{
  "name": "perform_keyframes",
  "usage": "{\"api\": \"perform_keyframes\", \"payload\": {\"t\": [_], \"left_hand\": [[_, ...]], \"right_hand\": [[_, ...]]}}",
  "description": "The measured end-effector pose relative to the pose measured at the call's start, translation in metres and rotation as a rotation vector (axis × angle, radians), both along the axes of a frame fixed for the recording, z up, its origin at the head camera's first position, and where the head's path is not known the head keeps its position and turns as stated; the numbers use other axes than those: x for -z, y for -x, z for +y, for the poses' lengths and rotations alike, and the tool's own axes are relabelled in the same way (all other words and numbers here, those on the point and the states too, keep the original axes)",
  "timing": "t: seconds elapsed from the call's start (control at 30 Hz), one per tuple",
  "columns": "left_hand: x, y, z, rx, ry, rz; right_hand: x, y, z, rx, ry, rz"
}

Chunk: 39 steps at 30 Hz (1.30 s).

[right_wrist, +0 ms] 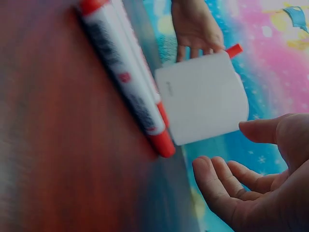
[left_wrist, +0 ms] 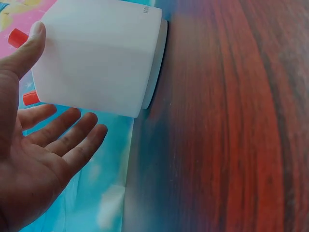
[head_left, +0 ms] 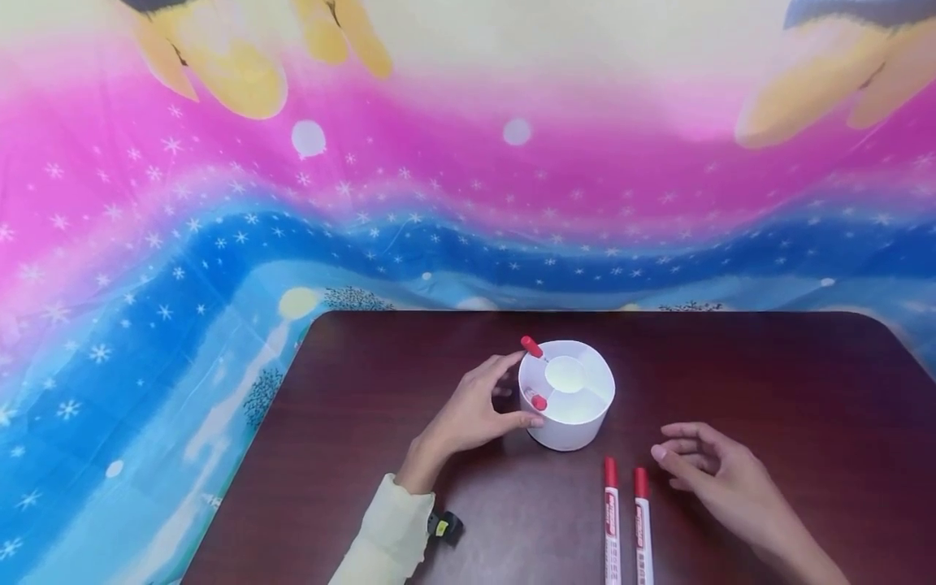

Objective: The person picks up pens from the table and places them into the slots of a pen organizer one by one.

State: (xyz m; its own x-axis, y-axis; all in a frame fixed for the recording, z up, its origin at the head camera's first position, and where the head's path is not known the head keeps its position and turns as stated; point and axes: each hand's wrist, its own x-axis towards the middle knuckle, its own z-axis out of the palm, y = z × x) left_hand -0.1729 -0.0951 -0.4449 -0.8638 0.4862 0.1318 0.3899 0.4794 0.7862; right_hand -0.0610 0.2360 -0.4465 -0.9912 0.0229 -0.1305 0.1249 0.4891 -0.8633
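A round white desk organizer [head_left: 595,422] with divided compartments stands on the table. Two red-capped markers poke out of it: one marker [head_left: 531,347] leans over the back left rim, the other marker [head_left: 539,402] sits lower at the front left. My left hand [head_left: 471,410] is at the organizer's left side, thumb at the front rim and straight, spread fingers beside its wall. To the right of the organizer, my right hand [head_left: 720,479] hovers with nothing in it, fingers loosely bent. Nearest to it lie two white markers with red caps, a left marker [head_left: 611,520] and a right marker [head_left: 643,524].
The dark brown wooden table [head_left: 351,390] ends at a far edge with rounded corners. Behind it hangs a pink and blue patterned cloth [head_left: 439,187]. A small black device [head_left: 446,526] is strapped at the left wrist, by the pale sleeve [head_left: 387,528].
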Motion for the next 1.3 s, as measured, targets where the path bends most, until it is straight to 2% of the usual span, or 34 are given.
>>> {"api": "perform_keyframes", "payload": {"t": [0.37,0.67,0.83,0.93,1.07,1.17,1.3], "left_hand": [[-0.001,0.001,0.003,0.009,-0.013,0.004],[0.001,0.003,0.003,0.021,-0.026,0.001],[0.002,0.002,0.002,0.015,-0.027,0.003],[0.002,0.002,0.001,0.006,-0.009,0.004],[0.003,0.002,0.001,-0.001,0.01,0.001],[0.003,0.001,0.001,-0.002,0.012,0.0],[0.003,0.001,0.002,-0.002,0.009,-0.002]], "right_hand": [[0.008,-0.013,-0.004,-0.006,0.007,-0.142],[0.017,-0.022,-0.007,0.015,0.055,-0.135],[0.02,-0.022,-0.008,0.012,0.052,-0.214],[0.021,-0.021,-0.009,0.01,0.023,-0.262],[0.022,-0.023,-0.013,0.01,-0.03,-0.266],[0.023,-0.023,-0.017,0.015,-0.075,-0.251],[0.023,-0.021,-0.023,0.009,-0.221,-0.189]]}}
